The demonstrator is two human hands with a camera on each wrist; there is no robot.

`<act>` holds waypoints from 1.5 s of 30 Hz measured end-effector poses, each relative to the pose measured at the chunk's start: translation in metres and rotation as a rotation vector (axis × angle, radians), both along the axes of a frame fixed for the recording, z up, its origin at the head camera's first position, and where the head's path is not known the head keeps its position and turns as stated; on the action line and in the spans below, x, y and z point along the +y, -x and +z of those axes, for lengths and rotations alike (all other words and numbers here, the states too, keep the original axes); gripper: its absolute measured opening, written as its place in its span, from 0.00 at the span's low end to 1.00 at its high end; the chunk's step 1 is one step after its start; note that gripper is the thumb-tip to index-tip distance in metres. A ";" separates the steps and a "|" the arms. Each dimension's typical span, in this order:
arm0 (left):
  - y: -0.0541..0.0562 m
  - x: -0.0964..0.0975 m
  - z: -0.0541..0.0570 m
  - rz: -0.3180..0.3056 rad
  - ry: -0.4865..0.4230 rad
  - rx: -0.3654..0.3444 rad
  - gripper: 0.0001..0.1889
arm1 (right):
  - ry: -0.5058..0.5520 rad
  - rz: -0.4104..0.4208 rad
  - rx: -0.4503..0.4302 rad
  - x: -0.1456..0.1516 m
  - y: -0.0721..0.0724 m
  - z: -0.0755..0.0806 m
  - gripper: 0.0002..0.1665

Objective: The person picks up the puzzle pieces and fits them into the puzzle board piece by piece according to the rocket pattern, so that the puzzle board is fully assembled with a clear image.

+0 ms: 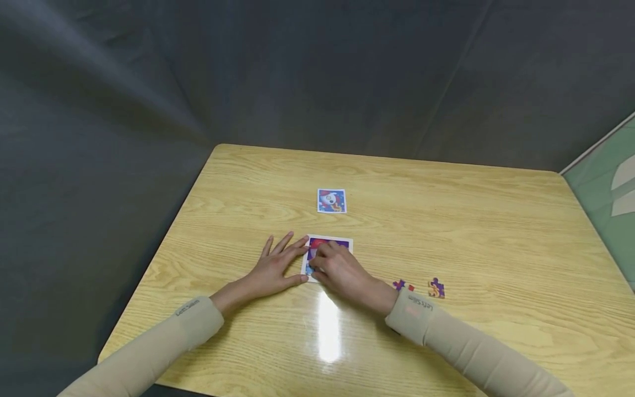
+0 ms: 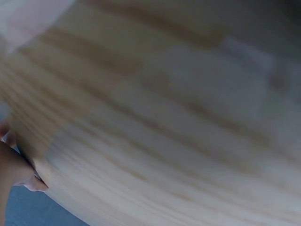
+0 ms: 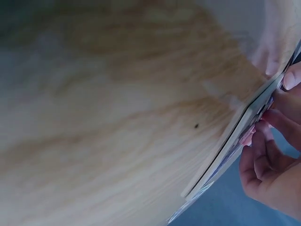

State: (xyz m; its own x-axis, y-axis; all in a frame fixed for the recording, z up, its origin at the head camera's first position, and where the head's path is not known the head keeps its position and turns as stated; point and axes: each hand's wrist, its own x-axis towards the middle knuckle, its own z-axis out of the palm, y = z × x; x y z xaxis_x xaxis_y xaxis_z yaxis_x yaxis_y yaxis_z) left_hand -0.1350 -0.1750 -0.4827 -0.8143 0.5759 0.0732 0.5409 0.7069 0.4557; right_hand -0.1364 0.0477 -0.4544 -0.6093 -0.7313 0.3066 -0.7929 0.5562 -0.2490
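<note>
A small jigsaw puzzle board [image 1: 350, 246] with a white border lies on the table in the head view. My left hand [image 1: 273, 271] rests at its left edge, fingers spread, with fingertips and thumb on the border. Over the board's picture is my right hand [image 1: 342, 270], its fingers curled down with the tips bunched together. The right wrist view has those fingers [image 3: 270, 153] low against the board's side, a pinkish-red puzzle piece [image 3: 247, 138] showing at the tips. Most of that piece is hidden by the hand.
Loose purple-and-orange jigsaw pieces [image 1: 436, 288] lie right of the board, with others partly behind the right forearm. A small square picture card [image 1: 332, 200] lies beyond the board. Dark cloth [image 1: 317, 77] hangs behind the wooden table [image 1: 496, 231].
</note>
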 end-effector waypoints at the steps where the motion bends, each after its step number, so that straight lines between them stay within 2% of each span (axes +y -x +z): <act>1: 0.000 0.000 0.000 0.001 0.000 -0.002 0.35 | -0.001 0.000 0.002 0.000 0.000 0.000 0.10; 16: 0.001 0.000 0.000 0.005 0.015 -0.018 0.36 | -0.006 0.043 -0.004 0.004 0.000 0.001 0.10; 24: 0.001 0.000 -0.002 0.002 -0.002 -0.002 0.35 | -0.032 -0.004 0.022 0.000 0.000 0.003 0.06; 31: 0.002 0.000 -0.002 -0.001 0.012 -0.008 0.36 | -0.068 -0.024 -0.001 0.001 -0.003 0.003 0.11; 39: 0.002 0.000 -0.001 -0.002 0.003 -0.001 0.35 | -0.045 -0.050 -0.006 0.000 -0.001 0.002 0.11; 45: 0.001 -0.001 -0.003 -0.002 0.005 0.002 0.35 | -0.026 0.009 -0.025 0.001 0.000 0.000 0.10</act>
State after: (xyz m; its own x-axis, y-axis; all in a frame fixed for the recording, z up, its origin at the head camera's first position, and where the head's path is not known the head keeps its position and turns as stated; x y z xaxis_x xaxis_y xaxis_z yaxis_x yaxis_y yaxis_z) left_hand -0.1355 -0.1759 -0.4861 -0.8127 0.5783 0.0721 0.5437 0.7079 0.4508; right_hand -0.1360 0.0486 -0.4542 -0.6096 -0.7445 0.2721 -0.7918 0.5553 -0.2544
